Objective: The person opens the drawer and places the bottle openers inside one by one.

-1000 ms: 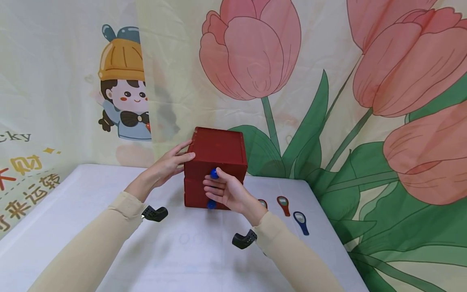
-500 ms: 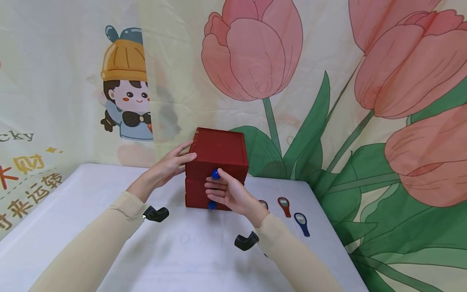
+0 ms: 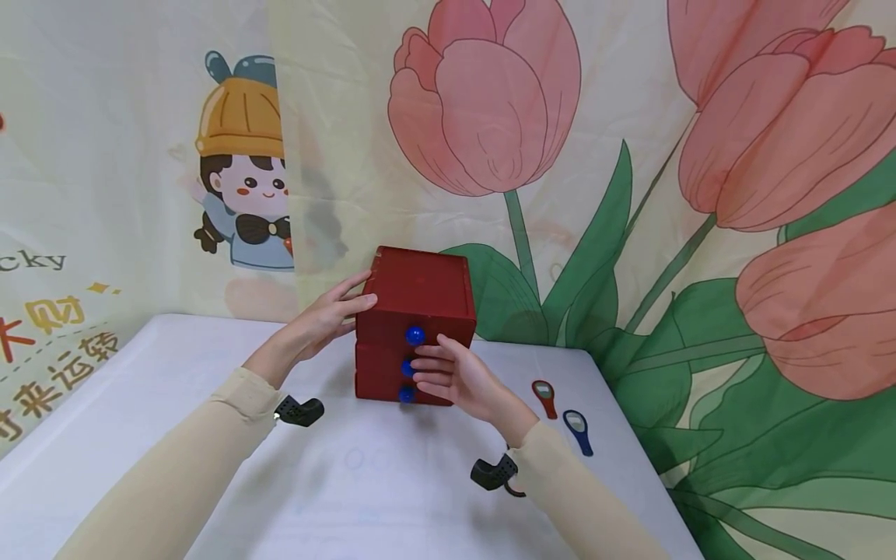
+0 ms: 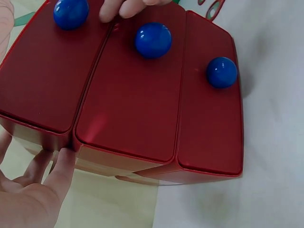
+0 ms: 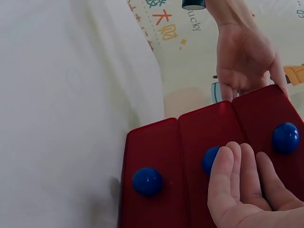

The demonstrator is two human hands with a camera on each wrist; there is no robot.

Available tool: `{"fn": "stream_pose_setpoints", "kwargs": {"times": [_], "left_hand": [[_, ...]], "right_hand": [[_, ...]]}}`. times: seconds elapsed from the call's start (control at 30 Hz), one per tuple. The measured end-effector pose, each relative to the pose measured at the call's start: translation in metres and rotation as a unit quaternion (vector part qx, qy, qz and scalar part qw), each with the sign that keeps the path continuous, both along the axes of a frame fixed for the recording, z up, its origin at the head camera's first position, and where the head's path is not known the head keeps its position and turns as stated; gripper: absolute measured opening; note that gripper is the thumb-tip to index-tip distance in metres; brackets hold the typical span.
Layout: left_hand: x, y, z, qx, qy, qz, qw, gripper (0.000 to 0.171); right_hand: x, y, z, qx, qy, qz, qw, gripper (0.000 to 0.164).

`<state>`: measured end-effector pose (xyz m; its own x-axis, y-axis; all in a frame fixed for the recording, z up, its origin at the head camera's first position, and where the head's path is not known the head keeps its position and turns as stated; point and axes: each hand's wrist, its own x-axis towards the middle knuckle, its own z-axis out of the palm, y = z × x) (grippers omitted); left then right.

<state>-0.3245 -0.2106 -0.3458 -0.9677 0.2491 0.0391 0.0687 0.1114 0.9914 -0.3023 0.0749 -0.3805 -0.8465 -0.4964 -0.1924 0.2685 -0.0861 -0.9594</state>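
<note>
A red three-drawer box [image 3: 420, 281] stands on the white-covered table, its drawer fronts flush. Each front has a round blue knob: the top knob [image 3: 415, 336], the middle knob [image 4: 153, 40] and the bottom knob [image 5: 147, 181]. My left hand [image 3: 323, 320] rests against the box's left side with fairly straight fingers, the thumb near the upper front edge. In front of the box, my right hand [image 3: 467, 381] holds nothing; its fingers are loosely extended beside the middle knob. From the right wrist, those fingers partly cover that knob, and contact cannot be told.
Right of the box lie a red magnifier-shaped piece [image 3: 543, 398] and a blue magnifier-shaped piece [image 3: 577, 432]. Another rounded dark-rimmed thing [image 3: 514, 488] is mostly hidden under the right wrist. A printed tulip cloth [image 3: 504, 117] hangs behind the table.
My right hand has drawn off the top knob, moving right and slightly down. The top knob is now uncovered and the middle one shows. My left hand stays on the box.
</note>
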Motion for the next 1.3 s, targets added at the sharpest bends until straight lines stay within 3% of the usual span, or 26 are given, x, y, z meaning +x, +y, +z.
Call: {"fn": "stream_pose_setpoints", "kwargs": {"times": [0.43,0.93,1.3], "left_hand": [[-0.001,-0.001,-0.001,-0.002,-0.004,0.003,1.0,0.084],[0.0,0.0,0.0,0.011,-0.002,-0.005,0.9999,0.082],[0.0,-0.002,-0.001,0.013,-0.002,-0.006,0.9999,0.081]], "right_hand": [[-0.004,0.016,-0.025,0.02,-0.026,-0.019,0.999,0.063],[-0.005,0.014,-0.049,0.028,-0.039,0.002,0.999,0.071],[-0.006,0.001,-0.051,0.04,-0.051,0.014,0.998,0.074]]}}
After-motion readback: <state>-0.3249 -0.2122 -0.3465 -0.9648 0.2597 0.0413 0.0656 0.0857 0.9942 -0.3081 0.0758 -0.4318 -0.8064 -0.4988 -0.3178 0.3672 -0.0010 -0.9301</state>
